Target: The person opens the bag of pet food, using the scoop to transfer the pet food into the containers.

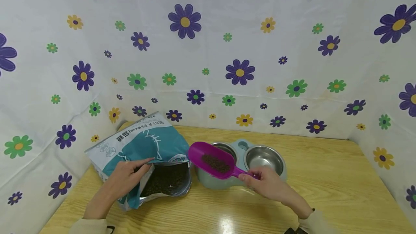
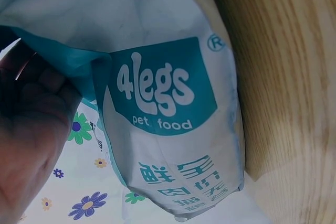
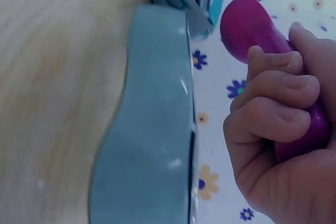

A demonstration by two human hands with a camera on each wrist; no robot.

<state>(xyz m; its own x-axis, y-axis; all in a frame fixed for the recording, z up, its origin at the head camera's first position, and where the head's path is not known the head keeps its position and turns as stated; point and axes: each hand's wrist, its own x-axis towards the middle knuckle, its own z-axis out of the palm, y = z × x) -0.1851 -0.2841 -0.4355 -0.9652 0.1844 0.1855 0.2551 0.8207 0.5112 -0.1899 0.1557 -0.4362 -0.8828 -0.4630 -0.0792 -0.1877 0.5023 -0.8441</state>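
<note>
On its side at the left lies a teal and white pet food bag (image 1: pixel 139 143), its mouth toward me and brown kibble (image 1: pixel 165 180) inside. My left hand (image 1: pixel 125 176) holds the edge of that mouth, and in the left wrist view its fingers (image 2: pixel 50 77) go in behind the bag's edge. With my right hand (image 1: pixel 268 185) I grip the handle of a magenta scoop (image 1: pixel 198 158), fingers curled round it in the right wrist view. Kibble lies in the scoop, which hangs over a pale green double bowl stand (image 1: pixel 211 181) and partly covers its left steel bowl (image 1: pixel 227 148).
The right steel bowl (image 1: pixel 264 158) of the stand shows bare metal. Bag and stand are side by side on a wood-grain table (image 1: pixel 331 180). A white flowered cloth (image 1: pixel 208 53) rises behind the table and along both sides.
</note>
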